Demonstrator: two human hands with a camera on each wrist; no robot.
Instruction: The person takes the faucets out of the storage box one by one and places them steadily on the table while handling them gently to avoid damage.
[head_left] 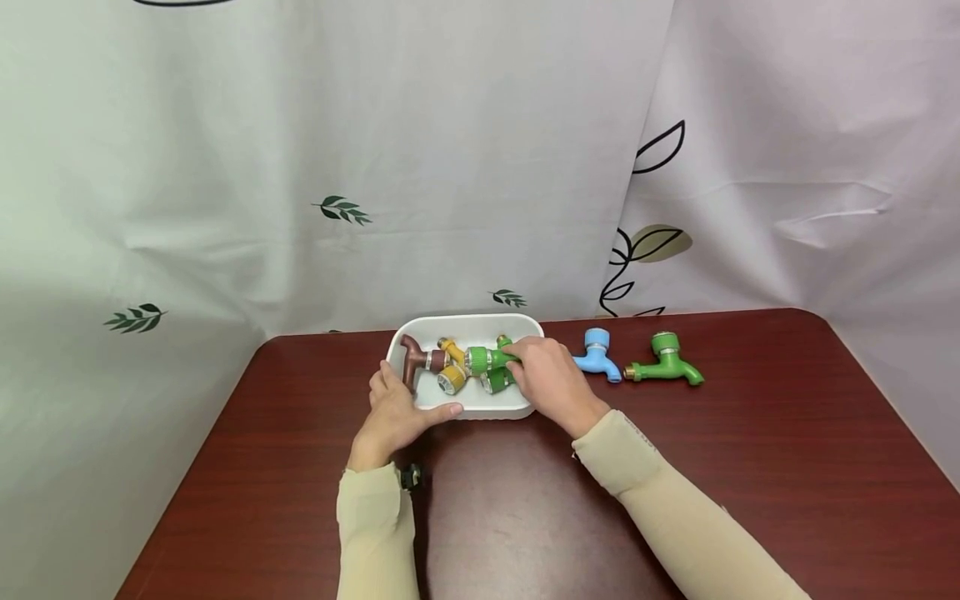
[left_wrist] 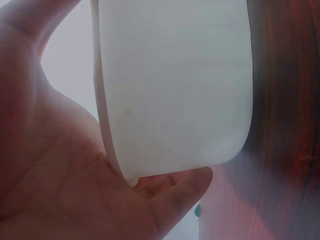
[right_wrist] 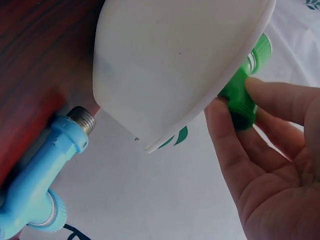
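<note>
My left hand [head_left: 393, 415] grips the front left corner of a white plastic tub [head_left: 420, 323], with the thumb along the front rim and fingers at the left side. Between thumb and fingers, my right hand [head_left: 553, 379] pinches a green tap [head_left: 480, 360] at the tub's right part; the right wrist view shows this green tap [right_wrist: 240, 97] at the rim. Inside the tub lie a brown tap [head_left: 414, 358], a yellow tap [head_left: 452, 380] and another green tap [head_left: 495, 382], partly covered by the held one.
To the right of the tub, a blue tap [head_left: 597, 357] lies on the dark red wooden table [head_left: 510, 517]. Farther right is a green tap [head_left: 666, 360] with a brass threaded end. A white leaf-patterned cloth [head_left: 465, 167] hangs behind the table.
</note>
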